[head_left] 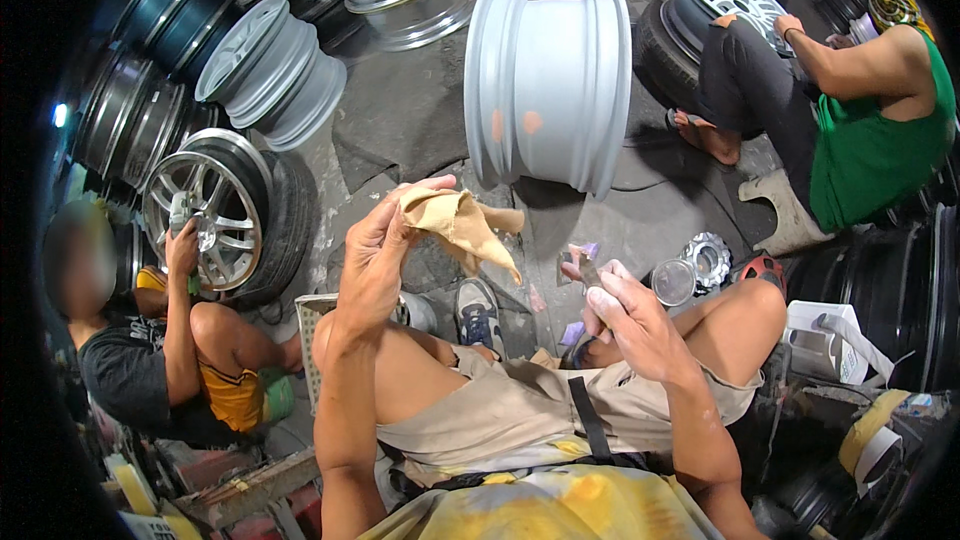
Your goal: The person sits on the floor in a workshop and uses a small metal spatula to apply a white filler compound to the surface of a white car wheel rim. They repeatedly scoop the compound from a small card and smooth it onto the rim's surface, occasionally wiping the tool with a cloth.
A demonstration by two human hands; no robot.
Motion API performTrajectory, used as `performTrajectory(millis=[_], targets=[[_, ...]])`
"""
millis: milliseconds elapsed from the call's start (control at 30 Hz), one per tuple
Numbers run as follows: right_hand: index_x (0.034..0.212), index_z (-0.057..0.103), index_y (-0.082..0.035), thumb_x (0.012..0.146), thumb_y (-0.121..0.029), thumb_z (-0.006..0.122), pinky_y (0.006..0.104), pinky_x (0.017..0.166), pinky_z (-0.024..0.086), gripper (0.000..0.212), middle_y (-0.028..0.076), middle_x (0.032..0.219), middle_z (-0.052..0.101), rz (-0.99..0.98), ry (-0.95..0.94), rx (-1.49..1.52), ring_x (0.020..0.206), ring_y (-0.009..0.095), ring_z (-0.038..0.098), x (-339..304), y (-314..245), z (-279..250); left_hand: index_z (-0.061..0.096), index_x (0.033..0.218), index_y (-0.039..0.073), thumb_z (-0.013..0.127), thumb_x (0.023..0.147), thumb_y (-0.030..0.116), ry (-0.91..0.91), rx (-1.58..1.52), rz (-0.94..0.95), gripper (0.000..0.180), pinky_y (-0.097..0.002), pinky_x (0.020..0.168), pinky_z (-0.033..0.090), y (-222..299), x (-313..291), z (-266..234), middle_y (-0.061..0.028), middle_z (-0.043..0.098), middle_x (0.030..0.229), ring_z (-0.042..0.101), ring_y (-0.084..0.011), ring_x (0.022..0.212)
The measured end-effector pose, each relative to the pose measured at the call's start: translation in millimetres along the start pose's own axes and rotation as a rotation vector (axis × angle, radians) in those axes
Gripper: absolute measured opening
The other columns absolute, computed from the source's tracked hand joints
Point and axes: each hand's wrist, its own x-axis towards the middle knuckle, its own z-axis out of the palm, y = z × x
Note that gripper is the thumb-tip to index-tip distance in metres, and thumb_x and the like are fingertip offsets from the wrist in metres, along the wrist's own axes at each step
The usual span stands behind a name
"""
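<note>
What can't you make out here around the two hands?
Head view:
- Small dark piece in the right hand: fingers cover most of it, kind unclear.
- Tan sheet in the left hand: crumpled, its surface can't be judged.
- Grey wheel rim: stands edge-on, its face is hidden.

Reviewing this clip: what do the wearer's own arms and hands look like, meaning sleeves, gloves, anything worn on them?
Both forearms enter from the lower edge and are bare: no sleeve reaches them. The left hand and the right hand wear no gloves, and no watch, band or ring shows on either wrist or on the fingers. At the lower edge the person's top is yellow and pale, a blotchy pattern, above beige shorts.
</note>
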Motion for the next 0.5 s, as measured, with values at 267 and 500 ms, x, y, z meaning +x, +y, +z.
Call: performTrajectory(millis=[267, 500], targets=[[0.112, 0.066, 0.0, 0.108, -0.021, 0.047, 0.027, 0.059, 0.044, 0.028, 0.002, 0.072, 0.055, 0.098, 0.01, 0.253, 0.063, 0.007, 0.052, 9.3, -38.1, 14.0, 0.054, 0.138, 0.0, 0.048, 0.108, 0.033, -0.04, -0.331, -0.198, 0.045, -0.0306, 0.095, 0.053, -2.3, -6.7, -0.2, -0.008, 0.065, 0.126, 0.064, -0.0148, 0.112], [0.099, 0.062, 0.001, 0.103, -0.018, 0.049, 0.0488, 0.068, 0.048, 0.024, 0.025, 0.078, 0.064, 0.031, -0.212, -0.249, 0.078, 0.046, 0.063, -4.3, -25.6, 36.7, 0.063, 0.134, 0.003, 0.047, 0.109, 0.024, -0.582, 0.057, -0.386, 0.037, -0.0314, 0.087, 0.052, -2.0, -29.0, 6.9, -0.0094, 0.072, 0.117, 0.064, -0.0148, 0.106]])
